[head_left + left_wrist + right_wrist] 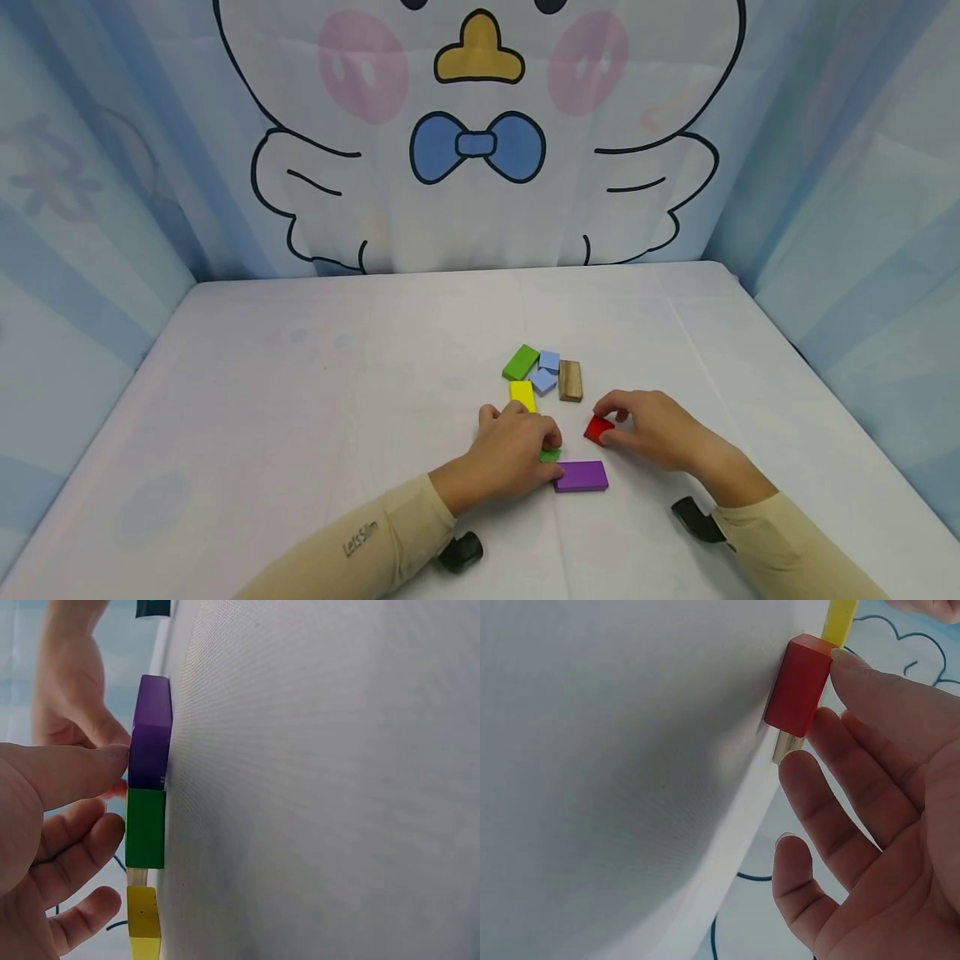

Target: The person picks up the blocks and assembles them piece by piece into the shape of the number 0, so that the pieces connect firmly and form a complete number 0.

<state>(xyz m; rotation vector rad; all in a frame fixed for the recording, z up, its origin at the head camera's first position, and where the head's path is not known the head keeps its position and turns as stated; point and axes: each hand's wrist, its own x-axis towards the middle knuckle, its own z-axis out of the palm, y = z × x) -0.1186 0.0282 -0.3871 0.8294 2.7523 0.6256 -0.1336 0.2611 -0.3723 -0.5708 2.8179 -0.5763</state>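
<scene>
My left hand reaches over the small blocks, fingers bent loosely. Its thumb tip touches the purple block beside the green block, which the hand partly hides in the head view. The other fingertips hover next to that green block. A yellow block stands just beyond the knuckles. On the right, my right hand pinches a red block between thumb and index finger, low at the table. Its remaining fingers are spread and loosely bent.
Behind the hands lie another green block, two light blue blocks and a wooden block, close together on the white table. A curtain with a cartoon figure hangs past the far edge. Black wrist devices sit under both sleeves.
</scene>
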